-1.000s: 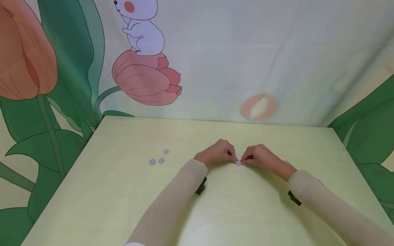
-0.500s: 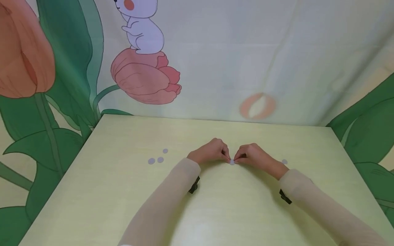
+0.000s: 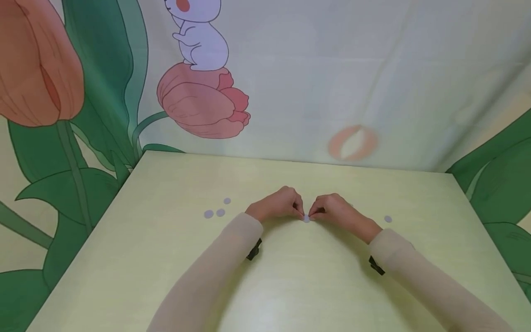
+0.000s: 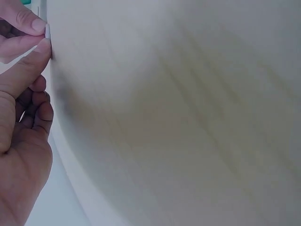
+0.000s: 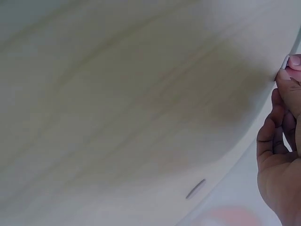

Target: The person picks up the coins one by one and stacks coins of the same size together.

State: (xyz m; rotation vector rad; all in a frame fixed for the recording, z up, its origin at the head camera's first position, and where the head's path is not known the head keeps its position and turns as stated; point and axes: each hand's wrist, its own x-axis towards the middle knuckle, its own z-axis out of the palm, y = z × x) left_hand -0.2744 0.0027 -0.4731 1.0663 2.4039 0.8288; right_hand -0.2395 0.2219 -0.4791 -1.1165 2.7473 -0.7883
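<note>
Close to the table's middle, a small pale grey-lilac round disc [image 3: 306,218] is pinched from both sides. My left hand [image 3: 280,204] holds its left edge between thumb and forefinger, the other fingers curled in. On the opposite edge my right hand [image 3: 337,210] pinches in the same way. In the left wrist view the disc [image 4: 47,31] appears edge-on as a thin pale strip at the fingertips. The right wrist view likewise shows only its thin edge [image 5: 285,61], partly covered by the fingers. Its exact kind is unclear.
Three similar discs [image 3: 221,212] lie grouped on the pale yellow table [image 3: 166,267], left of my left hand. Another disc [image 3: 387,219] lies beyond my right wrist. A printed curtain [image 3: 290,83] hangs behind the table's far edge.
Both hands have moved left together, still pinching the disc. The disc on the right, partly hidden behind my right wrist earlier, is now in full sight. The left group stays put.
</note>
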